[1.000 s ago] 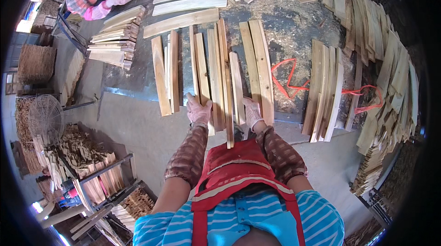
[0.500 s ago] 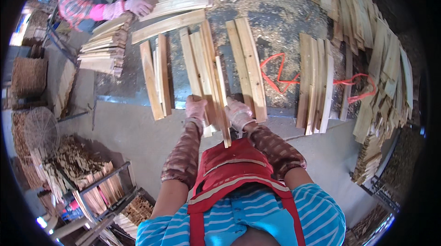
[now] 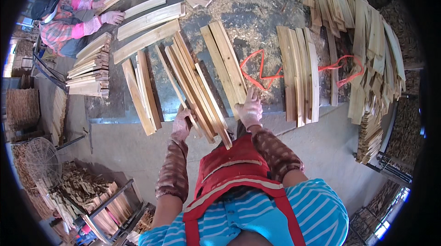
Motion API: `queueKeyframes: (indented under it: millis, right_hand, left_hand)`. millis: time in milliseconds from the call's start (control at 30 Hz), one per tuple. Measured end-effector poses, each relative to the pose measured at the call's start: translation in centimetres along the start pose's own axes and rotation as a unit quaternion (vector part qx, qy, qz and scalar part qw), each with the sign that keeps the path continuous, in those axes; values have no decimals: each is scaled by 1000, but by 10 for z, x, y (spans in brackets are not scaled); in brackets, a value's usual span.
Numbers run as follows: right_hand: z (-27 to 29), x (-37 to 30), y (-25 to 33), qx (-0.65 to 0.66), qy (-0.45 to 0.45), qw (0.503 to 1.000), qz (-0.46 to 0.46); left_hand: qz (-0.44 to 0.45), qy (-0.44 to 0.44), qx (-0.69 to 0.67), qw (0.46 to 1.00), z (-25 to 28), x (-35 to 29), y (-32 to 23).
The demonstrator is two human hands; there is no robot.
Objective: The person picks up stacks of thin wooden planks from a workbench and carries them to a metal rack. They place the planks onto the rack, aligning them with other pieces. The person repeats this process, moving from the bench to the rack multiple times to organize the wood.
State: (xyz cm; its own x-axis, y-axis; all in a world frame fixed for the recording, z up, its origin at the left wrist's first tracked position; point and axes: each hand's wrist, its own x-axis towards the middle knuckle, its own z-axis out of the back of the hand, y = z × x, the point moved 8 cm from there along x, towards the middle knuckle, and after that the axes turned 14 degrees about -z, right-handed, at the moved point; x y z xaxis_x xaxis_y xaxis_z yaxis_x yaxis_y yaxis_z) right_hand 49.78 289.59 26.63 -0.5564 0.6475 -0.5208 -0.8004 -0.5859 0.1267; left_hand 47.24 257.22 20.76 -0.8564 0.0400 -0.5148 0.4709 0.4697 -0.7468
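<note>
Pink gloves on left hand and right hand, brown dotted sleeves, red apron, blue striped shirt.

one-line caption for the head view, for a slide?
Gloved left hand and right hand sort pale wooden slats on a grey workbench.

1. The left hand wears a glove, and its fingers are partly hidden behind the wooden slats it grips.
2. The right hand covers the near end of a slat pair.
3. The co-worker at upper left is cut off by the dark fisheye rim.
4. The slat pile at right blurs toward the rim.
5. The racks at lower left are too small to make out.
</note>
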Motion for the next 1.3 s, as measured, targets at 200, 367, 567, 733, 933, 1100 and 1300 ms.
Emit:
queueKeyframes:
  millis: [200,367,567,733,933,1100,1300]
  right_hand:
    - [8,36,10,100,31,994,27]
    - [6,28,1,211,40,974,76]
    - [-12,-18,68,-61,-66,981,171]
    - [-11,-25,75,-81,-133,961,226]
    - [-10,-31,87,-142,-166,944,246]
    - [-6,-5,94,-85,-116,971,192]
    - [-5,16,84,9,49,982,183]
  left_hand:
    - [-24,93,522,848,73,16,15]
    - [-58,-41,380,922,39,13,16]
    - [-103,-216,435,868,-4,23,-2]
    - [-9,-162,340,926,-33,37,7]
    - [83,-116,139,980,-17,42,33]
    - [-41,-74,199,976,-36,38,19]
    - [-88,-212,476,849,-61,15,-32]
